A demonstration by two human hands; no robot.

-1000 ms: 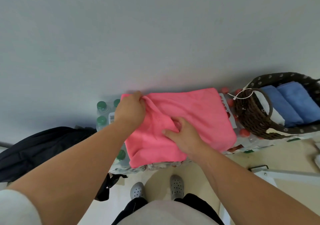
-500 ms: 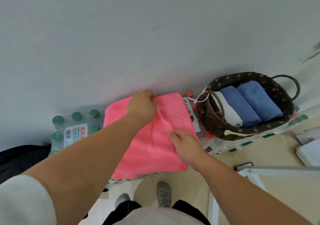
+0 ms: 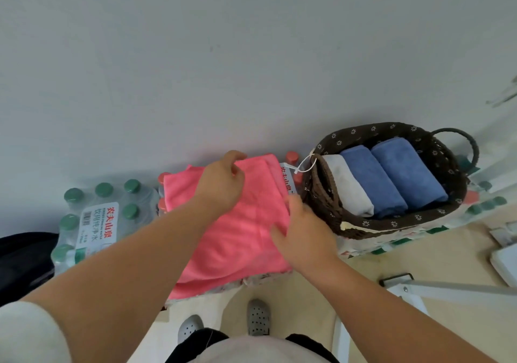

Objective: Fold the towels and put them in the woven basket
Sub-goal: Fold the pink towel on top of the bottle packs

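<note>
Basket (image 3: 326,209) holding 2 blue towels (image 3: 408,175), 1 white towel (image 3: 349,189), pink towel (image 3: 237,237) alongside

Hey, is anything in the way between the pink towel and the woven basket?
Nothing visible lies between the pink towel and the woven basket beside it. The basket's near handle stands up on that side, and a white towel and two blue towels already lie inside.

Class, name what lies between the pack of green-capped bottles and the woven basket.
In the head view, the pink towel lies there, atop red-capped bottles, with the left hand and right hand on it.
</note>
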